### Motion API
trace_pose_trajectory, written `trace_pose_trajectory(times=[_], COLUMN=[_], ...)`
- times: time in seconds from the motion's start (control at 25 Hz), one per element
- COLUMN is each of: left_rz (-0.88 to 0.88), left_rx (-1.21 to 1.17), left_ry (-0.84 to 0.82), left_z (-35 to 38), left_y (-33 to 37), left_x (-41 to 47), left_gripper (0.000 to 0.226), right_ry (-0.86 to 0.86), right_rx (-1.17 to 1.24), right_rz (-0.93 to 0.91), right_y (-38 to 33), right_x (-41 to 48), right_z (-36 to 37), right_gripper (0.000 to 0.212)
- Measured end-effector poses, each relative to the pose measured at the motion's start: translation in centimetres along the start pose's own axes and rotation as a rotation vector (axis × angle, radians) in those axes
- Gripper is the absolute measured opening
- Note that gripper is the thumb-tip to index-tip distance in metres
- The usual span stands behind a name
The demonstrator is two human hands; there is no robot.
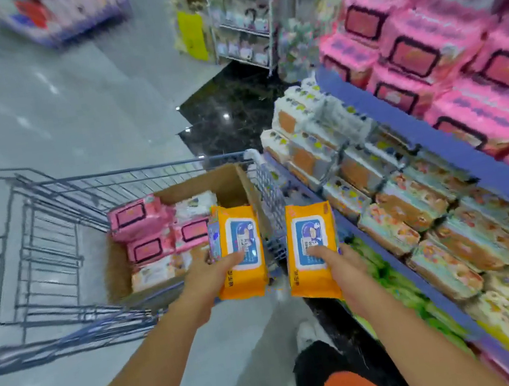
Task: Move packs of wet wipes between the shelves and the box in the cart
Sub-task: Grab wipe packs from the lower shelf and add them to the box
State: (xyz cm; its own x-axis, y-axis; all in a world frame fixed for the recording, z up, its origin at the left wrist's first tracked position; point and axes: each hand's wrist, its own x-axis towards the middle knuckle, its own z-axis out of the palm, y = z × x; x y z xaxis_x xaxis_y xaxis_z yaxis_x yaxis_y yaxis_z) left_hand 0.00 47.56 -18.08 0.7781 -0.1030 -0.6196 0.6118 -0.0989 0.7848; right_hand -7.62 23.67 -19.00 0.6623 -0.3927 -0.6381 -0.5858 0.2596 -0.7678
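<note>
While both arms reach up from the bottom edge, left hand point(207, 276) grips an orange pack point(238, 250) at centre frame, overlapping the right side of the box point(209, 184). Right hand point(341, 262) grips a second orange pack point(312, 250) between cart point(40, 239) and shelves point(399, 113). Box sits in cart, holding pink packs point(138, 215).
</note>
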Motion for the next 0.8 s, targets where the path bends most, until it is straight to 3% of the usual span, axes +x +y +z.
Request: trace_pose_trajectory(times=[0.2,0.28,0.4,0.8], left_rz=[-0.112,-0.149,-0.186,-0.418], left_rx=[-0.055,-0.030,0.058,0.150], left_ry=[0.191,0.286,0.373,0.437], left_z=[-7.7,-10.1,-13.1,-17.9], left_y=[-0.4,0.0,1.3,0.4], left_x=[4.7,7.2,10.5,19.4], left_gripper=[0.052,0.056,0.040,0.059], right_ry=[-0.155,-0.250,-0.354,-0.320], right_rx=[-0.175,-0.238,-0.362,-0.583], right_rz=[-0.027,-0.050,-0.075,0.165], right_y=[-3.3,-4.7,-6.4,-4.9], right_x=[7.6,11.2,15.5,23.9], right_z=[10.8,14.9,18.9,21.8], right_gripper=[0.037,0.031,0.027,0.029])
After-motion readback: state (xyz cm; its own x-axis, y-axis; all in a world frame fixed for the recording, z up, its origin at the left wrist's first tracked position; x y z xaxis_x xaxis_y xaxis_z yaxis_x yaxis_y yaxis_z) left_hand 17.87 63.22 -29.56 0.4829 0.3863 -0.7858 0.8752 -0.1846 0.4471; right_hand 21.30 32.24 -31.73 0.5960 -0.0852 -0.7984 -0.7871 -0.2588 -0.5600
